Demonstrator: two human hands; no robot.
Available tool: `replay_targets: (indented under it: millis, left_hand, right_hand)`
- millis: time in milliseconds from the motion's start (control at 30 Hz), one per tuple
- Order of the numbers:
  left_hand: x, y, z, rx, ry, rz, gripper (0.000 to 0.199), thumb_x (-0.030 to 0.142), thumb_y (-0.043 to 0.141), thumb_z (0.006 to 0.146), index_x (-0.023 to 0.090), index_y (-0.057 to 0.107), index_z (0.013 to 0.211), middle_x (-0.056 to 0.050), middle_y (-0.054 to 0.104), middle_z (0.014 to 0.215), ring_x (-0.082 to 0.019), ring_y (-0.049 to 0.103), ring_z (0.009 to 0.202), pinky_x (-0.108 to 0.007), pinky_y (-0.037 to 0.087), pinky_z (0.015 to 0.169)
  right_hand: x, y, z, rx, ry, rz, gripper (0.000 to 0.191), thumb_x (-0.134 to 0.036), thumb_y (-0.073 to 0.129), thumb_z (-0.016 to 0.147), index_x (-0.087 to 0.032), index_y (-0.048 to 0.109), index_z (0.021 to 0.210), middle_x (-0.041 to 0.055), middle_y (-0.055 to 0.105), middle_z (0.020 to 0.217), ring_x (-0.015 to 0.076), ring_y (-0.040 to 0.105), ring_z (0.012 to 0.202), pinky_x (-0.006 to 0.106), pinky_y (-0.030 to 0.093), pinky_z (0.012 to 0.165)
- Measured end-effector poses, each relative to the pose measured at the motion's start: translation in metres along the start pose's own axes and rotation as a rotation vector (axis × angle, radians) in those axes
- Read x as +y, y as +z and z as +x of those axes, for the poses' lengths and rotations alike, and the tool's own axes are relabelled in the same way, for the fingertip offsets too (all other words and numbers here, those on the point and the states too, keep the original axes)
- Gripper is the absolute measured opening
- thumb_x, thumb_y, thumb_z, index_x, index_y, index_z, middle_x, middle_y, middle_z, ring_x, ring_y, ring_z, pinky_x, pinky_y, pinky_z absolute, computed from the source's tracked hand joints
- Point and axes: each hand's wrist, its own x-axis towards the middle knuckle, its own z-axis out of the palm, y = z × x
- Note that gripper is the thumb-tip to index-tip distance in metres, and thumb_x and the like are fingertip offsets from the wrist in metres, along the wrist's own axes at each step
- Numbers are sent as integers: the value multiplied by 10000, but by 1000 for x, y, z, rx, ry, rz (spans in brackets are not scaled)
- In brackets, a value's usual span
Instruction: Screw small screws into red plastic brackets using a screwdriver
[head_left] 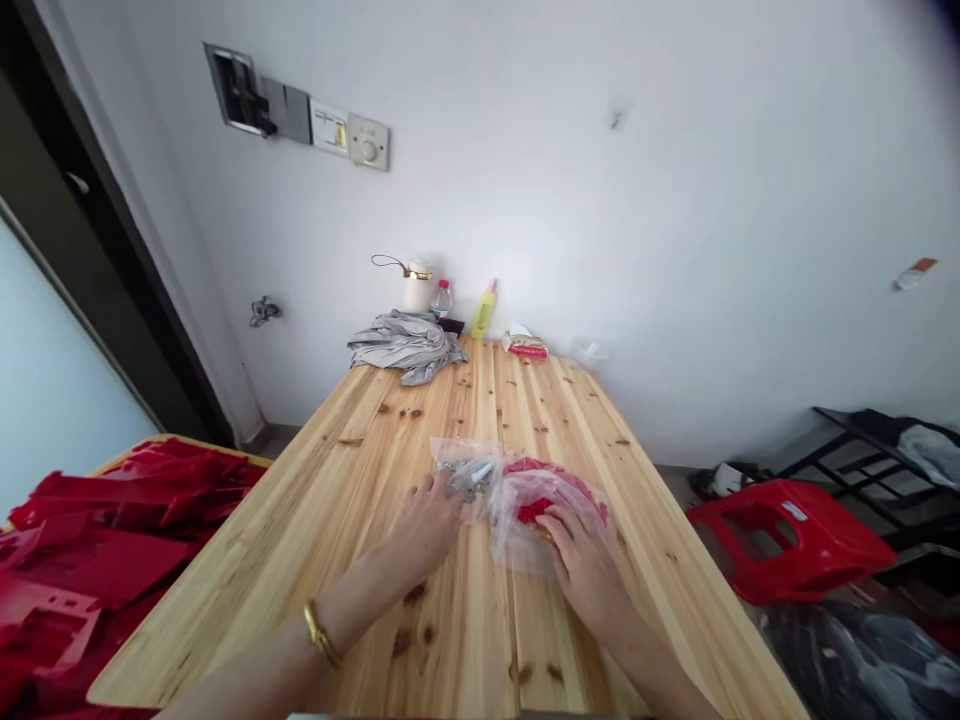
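Head view: the wooden table (360, 480) is extending from the person toward the wall. Flat red parts (112, 540) are lying heaped at its left; a red stool (802, 540) is lying on its side at the right, with a dark plastic bag (855, 650) spreading near it, contents not identifiable. Grey cloth (405, 345) is lying crumpled at the far edge.

On the table, the larger clear bag (525, 552) is holding small red pieces (534, 508), some showing uncovered near the right hand (589, 568). That hand is resting at the bag, fingers bent against it; whether they are gripping anything cannot be told. The left hand (426, 525) is touching the smaller clear bag (466, 450) just beside it, fingers partly spread; a grasp cannot be confirmed. This bag is containing small metal pieces (474, 487).

At the back, a white tumbler (417, 290) is standing near a yellow-green bottle (484, 312), a tissue pack (525, 345) and a red-capped clear bottle (441, 301).
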Motion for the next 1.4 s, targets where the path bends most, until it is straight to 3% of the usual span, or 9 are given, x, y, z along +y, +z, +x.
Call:
replay_targets:
  millis: [233,400,600,733,900,1000,1133,1267,1400]
  left_hand:
    - [2,-10,44,231,-78,-427,211,133,488,908,122,651,1041,-171,614,1194,-269,648,1076,-442,527,987]
    - [0,-25,67,316,-110,-474,315,-2,474,802,130,662,1017,-128,622,1134,-200,656,1008,-352,541,950]
    - [-24,-26,44,262,-93,-443,367,-38,482,734,140,703,968,-104,632,1084,-188,671,923,-342,558,861]
    - [-32,-25,27,210,-71,-450,369,-31,466,758,161,705,963,-79,637,1088,-164,669,922,-305,547,833]
    - [-34,-31,25,207,-106,-461,403,-48,450,723,166,714,939,-68,663,1061,-140,671,839,-288,552,792]
    - [-33,-35,19,199,-75,-450,427,-59,442,714,178,727,926,-66,681,1038,-169,683,953,-313,545,883]
    - [-29,-28,-7,118,6,-389,386,-16,479,787,201,744,965,-76,689,1110,-197,687,1010,-340,547,919]
    - [-24,-21,-46,162,30,-314,349,60,496,867,217,719,1084,-109,639,1296,-231,658,1153,-395,544,1001]
    - [-32,-20,-90,257,21,-267,316,147,456,947,251,705,1112,-94,649,1305,-221,656,1167,-371,568,978]
  right_hand:
    - [20,14,-5,106,-61,-147,275,-270,511,992,-195,670,1203,110,719,1196,292,668,1093,464,541,952]
    - [18,0,5,107,-130,-79,275,-295,538,992,-184,643,1220,119,699,1224,307,644,1133,483,533,952]
    - [-19,-23,43,56,-307,65,311,-209,547,971,-200,639,1268,96,666,1304,292,600,1165,472,505,998]
    - [-43,-7,66,10,-486,19,378,-161,538,968,-202,604,1339,75,619,1411,310,560,1225,487,520,973]
    - [-49,8,91,-62,-488,-85,311,-4,559,913,-194,708,1108,51,727,962,261,630,907,439,563,766]
    - [-37,-6,99,-57,-429,-82,218,-19,616,903,-203,723,951,47,718,966,264,624,949,447,554,818]
    - [-29,-28,78,-53,-492,-14,184,-69,619,923,-210,720,986,43,729,1139,266,622,1068,455,546,901]
    - [-27,-40,24,-47,-587,35,301,-114,522,968,-227,684,1195,26,653,1394,251,610,1192,413,522,991]
    - [27,-46,-44,90,-529,-57,395,-151,528,909,-251,664,1266,55,679,1361,261,650,1180,384,525,953]
